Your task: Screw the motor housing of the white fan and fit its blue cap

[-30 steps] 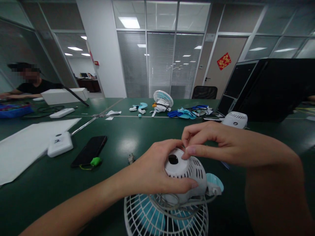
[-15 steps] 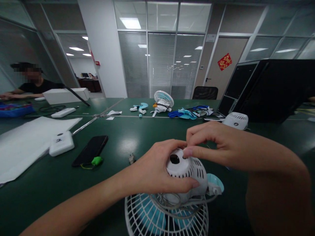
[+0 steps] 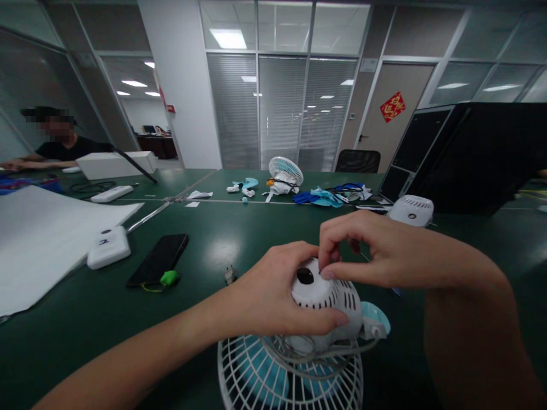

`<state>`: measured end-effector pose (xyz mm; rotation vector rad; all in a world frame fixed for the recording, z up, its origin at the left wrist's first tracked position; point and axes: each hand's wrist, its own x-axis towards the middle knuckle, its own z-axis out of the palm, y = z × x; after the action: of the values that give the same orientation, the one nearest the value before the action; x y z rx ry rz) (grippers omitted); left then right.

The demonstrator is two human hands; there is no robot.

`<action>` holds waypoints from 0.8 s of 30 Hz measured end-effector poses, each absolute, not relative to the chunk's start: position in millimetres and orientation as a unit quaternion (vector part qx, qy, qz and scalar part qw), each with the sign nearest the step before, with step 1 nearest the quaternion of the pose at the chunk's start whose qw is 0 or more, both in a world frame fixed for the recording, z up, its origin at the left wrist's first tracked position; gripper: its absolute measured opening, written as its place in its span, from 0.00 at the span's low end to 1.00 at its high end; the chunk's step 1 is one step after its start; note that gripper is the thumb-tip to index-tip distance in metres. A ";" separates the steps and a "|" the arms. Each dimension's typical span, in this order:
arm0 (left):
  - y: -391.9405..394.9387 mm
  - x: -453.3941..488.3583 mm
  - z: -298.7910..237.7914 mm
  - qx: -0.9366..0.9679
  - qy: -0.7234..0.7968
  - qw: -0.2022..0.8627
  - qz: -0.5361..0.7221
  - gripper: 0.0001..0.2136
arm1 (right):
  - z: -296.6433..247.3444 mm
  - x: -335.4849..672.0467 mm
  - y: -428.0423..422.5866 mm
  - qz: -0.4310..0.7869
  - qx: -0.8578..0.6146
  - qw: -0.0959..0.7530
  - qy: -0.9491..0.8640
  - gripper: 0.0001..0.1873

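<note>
A small white fan [image 3: 349,304] with light blue blades lies grille-down on the green table, its motor housing facing up. My left hand [image 3: 282,290] wraps around that housing, thumb along the near side. At the top of the housing, beside a dark round hole, the thumb and fingertips of my right hand [image 3: 354,247] are pinched together; whatever they hold is hidden or too small to make out. The grey cord is looped around the fan's neck, and its plug [image 3: 229,275] rests on the table to the left. A light blue round part [image 3: 376,316] sticks out at the right.
Left of my arms lie a black phone [image 3: 160,259] with a green charm, a white power bank [image 3: 108,247] and white sheeting [image 3: 51,239]. Farther back stand another fan [image 3: 284,173] and blue gloves [image 3: 320,196]. A white housing [image 3: 411,210] is at right. A person [image 3: 64,142] sits at far left.
My right fingertips have shifted slightly at the top of the housing, and the wrist has turned a little. My left hand keeps its hold on the fan. The view has moved slightly.
</note>
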<state>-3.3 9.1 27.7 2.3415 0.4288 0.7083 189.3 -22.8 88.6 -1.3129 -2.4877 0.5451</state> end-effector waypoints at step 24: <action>9.0 -2.7 23.8 0.893 0.164 0.309 0.284 0.18 | 83.4 182.9 -28.2 0.116 -0.479 0.152 -0.857 0.05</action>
<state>-2.7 9.0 23.8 2.3587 0.4332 0.7517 182.9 -28.2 83.4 -1.3751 -2.4578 0.3324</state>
